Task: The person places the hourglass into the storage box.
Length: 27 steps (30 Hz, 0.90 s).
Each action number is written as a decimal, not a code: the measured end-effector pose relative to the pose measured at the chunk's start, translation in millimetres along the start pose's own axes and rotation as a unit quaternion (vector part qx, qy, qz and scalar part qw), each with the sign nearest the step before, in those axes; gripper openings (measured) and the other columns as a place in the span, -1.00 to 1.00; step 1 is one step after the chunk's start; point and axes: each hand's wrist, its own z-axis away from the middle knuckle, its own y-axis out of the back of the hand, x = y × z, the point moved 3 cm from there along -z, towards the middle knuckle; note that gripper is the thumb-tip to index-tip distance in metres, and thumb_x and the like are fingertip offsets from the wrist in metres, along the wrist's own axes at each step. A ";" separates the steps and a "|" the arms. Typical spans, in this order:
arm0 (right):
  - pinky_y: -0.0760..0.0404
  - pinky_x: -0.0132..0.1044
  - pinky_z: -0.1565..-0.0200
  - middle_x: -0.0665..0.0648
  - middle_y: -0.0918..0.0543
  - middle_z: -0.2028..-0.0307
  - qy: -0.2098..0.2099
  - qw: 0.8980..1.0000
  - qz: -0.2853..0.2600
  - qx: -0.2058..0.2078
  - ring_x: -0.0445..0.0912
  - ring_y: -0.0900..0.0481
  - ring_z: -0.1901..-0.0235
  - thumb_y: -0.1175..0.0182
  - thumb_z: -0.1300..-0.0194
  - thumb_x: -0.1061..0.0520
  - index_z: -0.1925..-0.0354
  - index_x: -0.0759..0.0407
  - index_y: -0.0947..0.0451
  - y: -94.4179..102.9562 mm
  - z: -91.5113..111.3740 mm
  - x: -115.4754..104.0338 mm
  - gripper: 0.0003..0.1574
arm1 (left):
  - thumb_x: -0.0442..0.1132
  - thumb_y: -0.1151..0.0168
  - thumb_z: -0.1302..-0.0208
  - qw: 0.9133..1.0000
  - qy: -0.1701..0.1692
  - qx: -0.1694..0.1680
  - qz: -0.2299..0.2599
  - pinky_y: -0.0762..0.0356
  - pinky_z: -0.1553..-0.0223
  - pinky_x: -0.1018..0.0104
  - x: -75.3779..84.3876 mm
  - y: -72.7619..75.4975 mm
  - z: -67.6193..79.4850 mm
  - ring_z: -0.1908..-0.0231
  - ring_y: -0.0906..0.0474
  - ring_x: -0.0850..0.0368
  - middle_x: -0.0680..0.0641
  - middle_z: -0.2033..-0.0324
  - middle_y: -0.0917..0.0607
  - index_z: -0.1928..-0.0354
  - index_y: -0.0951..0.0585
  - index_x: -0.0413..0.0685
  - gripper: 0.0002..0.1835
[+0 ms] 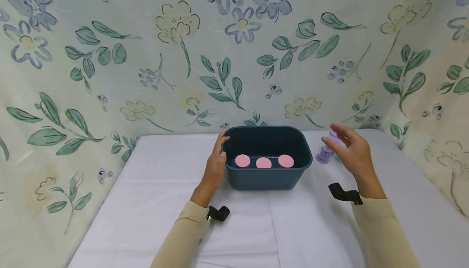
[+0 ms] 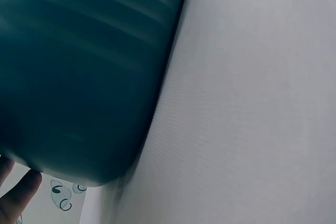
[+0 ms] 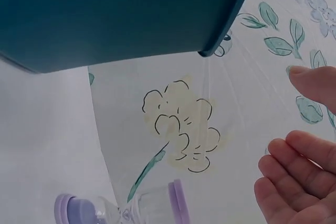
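Note:
A deep dark-teal plastic bin [image 1: 261, 180] stands on the white-covered table. Inside it show three round pink discs: a left one [image 1: 242, 161], a middle one [image 1: 263, 163] and a right one [image 1: 286, 161]. My left hand [image 1: 215, 169] is at the bin's left side, fingers extended with the tips right at the rim. My right hand [image 1: 352, 152] is raised to the right of the bin, thumb and fingers spread apart, holding nothing. Behind it, partly hidden, is a clear hourglass [image 1: 324, 154] with purple ends, lying lower in the right wrist view.
A floral cloth [image 1: 227, 56] hangs behind the table and along both sides. The white tablecloth [image 1: 165, 178] stretches left of the bin and in front of it. A black wrist mount [image 1: 344, 194] sticks out from the right sleeve, another [image 1: 219, 213] from the left.

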 end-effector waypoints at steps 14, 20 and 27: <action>-0.27 -0.20 -0.30 0.22 -0.44 -0.28 -0.035 0.999 0.004 0.037 0.07 -0.35 -0.29 -0.29 -0.22 -0.10 -0.33 0.20 -0.33 7.0 -3.1 16.7 -0.19 | -0.10 0.32 -0.37 1.000 -0.008 -0.002 0.006 0.01 -0.31 -0.31 -0.7 1.0 0.0 -0.47 0.11 0.08 0.02 -0.50 -0.03 -0.48 -0.09 0.01 -0.37; -0.28 -0.15 -0.30 0.20 -0.44 -0.27 -0.066 0.997 0.006 0.033 0.08 -0.35 -0.29 -0.27 -0.21 -0.19 -0.34 0.20 -0.33 4.7 -4.6 28.2 -0.13 | -0.09 0.33 -0.38 1.000 -0.007 -0.002 0.006 0.04 -0.33 -0.29 -1.5 1.2 0.7 -0.47 0.12 0.09 0.10 -0.50 0.02 -0.44 -0.16 0.01 -0.41; -0.26 -0.06 -0.31 0.22 -0.42 -0.29 -0.094 0.995 0.011 0.024 0.10 -0.32 -0.30 -0.25 -0.19 -0.26 -0.35 0.21 -0.30 1.3 -5.8 41.7 -0.07 | -0.10 0.33 -0.37 1.000 -0.012 -0.003 0.007 0.04 -0.33 -0.28 -2.6 0.4 0.7 -0.47 0.12 0.10 0.10 -0.50 0.02 -0.43 -0.16 -0.01 -0.41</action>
